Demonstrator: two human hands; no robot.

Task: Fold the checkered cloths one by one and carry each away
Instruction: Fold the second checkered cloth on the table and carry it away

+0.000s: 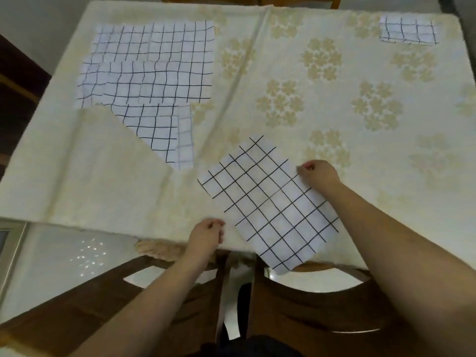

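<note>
A white checkered cloth (pixel 268 202) with black grid lines lies diagonally on the near part of the table, its lowest corner hanging over the front edge. My right hand (pixel 318 176) sits on the cloth's long right edge, fingers curled and pinching it. My left hand (pixel 206 235) is curled just off the cloth's long left edge, with a thin strip of tablecloth between them and nothing visible in its grip. Several more checkered cloths (pixel 152 73) lie overlapping at the far left. A small folded checkered cloth (pixel 409 30) rests at the far right corner.
A cream tablecloth (pixel 296 60) with pale flower prints covers the table; one fold of it lies over the near corner of the left pile. Two wooden chair backs (pixel 309 318) stand against the front edge below my arms. A glossy floor shows at lower left.
</note>
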